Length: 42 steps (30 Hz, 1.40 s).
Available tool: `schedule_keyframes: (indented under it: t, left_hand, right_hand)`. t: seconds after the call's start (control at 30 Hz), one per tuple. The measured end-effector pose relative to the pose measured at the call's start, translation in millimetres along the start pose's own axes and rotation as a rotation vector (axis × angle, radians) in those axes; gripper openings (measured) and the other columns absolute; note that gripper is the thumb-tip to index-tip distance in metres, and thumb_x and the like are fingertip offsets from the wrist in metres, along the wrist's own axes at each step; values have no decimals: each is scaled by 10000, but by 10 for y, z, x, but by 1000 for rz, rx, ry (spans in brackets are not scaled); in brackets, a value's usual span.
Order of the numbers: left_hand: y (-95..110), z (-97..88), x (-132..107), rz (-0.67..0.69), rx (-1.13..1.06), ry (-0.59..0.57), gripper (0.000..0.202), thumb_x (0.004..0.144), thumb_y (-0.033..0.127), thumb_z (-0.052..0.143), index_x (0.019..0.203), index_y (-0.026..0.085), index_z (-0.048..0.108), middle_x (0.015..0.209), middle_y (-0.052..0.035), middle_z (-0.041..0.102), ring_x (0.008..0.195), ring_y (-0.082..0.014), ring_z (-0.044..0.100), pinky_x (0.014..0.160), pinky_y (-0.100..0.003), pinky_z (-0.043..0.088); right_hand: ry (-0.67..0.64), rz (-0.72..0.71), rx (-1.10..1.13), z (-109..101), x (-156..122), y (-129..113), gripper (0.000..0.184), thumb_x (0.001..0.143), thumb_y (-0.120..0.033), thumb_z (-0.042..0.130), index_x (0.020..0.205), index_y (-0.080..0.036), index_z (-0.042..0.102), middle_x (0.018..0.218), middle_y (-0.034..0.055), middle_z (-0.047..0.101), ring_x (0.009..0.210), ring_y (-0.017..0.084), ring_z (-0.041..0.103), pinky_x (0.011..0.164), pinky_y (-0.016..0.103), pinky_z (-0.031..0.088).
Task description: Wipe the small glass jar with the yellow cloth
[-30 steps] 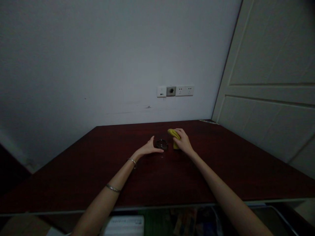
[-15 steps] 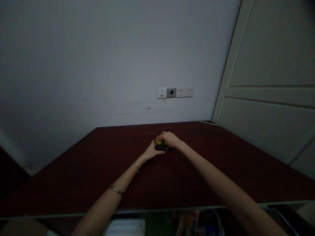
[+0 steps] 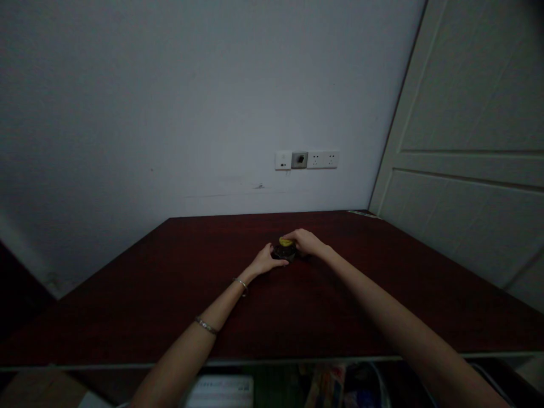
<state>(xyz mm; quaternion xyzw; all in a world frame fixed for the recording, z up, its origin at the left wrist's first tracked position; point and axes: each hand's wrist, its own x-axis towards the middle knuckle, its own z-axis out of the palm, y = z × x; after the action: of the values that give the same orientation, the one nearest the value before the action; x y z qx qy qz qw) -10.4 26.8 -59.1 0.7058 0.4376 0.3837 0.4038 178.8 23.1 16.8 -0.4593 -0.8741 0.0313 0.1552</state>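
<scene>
A small dark, roundish container (image 3: 284, 253) stands on the dark red tabletop. My left hand (image 3: 264, 260) curls around its left side, thumb along the near edge and fingers at the far left. My right hand (image 3: 306, 242) pinches a yellow, rounded piece (image 3: 286, 242) just above the container's far rim. What exactly the yellow piece is cannot be made out. Poor light hides what the dark container has inside.
The tabletop (image 3: 204, 272) reaches back to a pale wall with a row of sockets (image 3: 323, 160). A light panelled door (image 3: 467, 187) borders the right side. Under the front edge lie a white box (image 3: 223, 391) and colourful packets (image 3: 327, 385).
My right hand has moved slightly up and right with the yellow piece, so more of the dark container's top shows. My left hand keeps its hold. The view has shifted a little.
</scene>
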Motion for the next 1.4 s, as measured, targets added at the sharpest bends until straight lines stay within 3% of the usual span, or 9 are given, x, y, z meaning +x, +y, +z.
schedule_keyframes:
  t: [0.27,0.5,0.73,0.9,1.1,1.23,1.4]
  left_hand:
    - [11,-18,-21,-8,125,-1,797,502,423,781,1157,115,446,1191,-153,553,1131,-296,499,954,-406,391]
    - [21,-18,-20,-25,93,15,918,488,384,800,1250,100,374,1298,-201,463,1202,-288,445,1002,-391,343]
    - [31,-21,-23,-38,43,20,950,463,354,817,1263,99,372,1281,-200,484,1199,-292,448,1003,-393,336]
    - [76,-32,-42,-23,130,20,875,518,294,783,1265,95,371,1204,-164,558,1112,-273,524,961,-378,379]
    - [157,-30,-59,-44,214,72,634,620,223,680,1205,126,457,1146,-154,600,1095,-292,536,945,-377,386]
    - [153,-25,-58,-38,227,68,685,596,231,698,1217,98,440,1176,-181,573,1108,-310,522,933,-377,395]
    - [122,-17,-79,42,148,9,687,547,335,758,1144,135,485,1126,-116,603,1028,-266,563,900,-372,427]
  right_hand:
    - [62,91,-111,10,-263,1,548,666,-20,476,1140,-270,595,1103,36,656,1032,196,591,830,245,430]
    - [108,177,-245,43,-494,-406,362,700,-30,513,1003,-203,609,926,92,685,922,230,585,724,269,430]
    - [147,267,-365,94,-508,-763,207,808,-119,464,937,-139,625,951,158,666,910,285,548,667,334,429]
    - [128,272,-369,97,-458,-967,254,814,-71,418,921,-104,646,919,188,664,924,299,541,696,374,416]
    - [125,229,-324,144,-369,-1186,269,804,-55,418,918,-116,653,918,185,667,936,290,544,735,380,413]
    - [131,202,-288,106,-351,-1133,245,753,-74,478,891,-141,669,887,161,681,921,288,566,736,369,431]
    - [171,334,18,28,-305,-747,348,685,-145,544,997,-239,665,925,95,692,833,240,627,682,305,462]
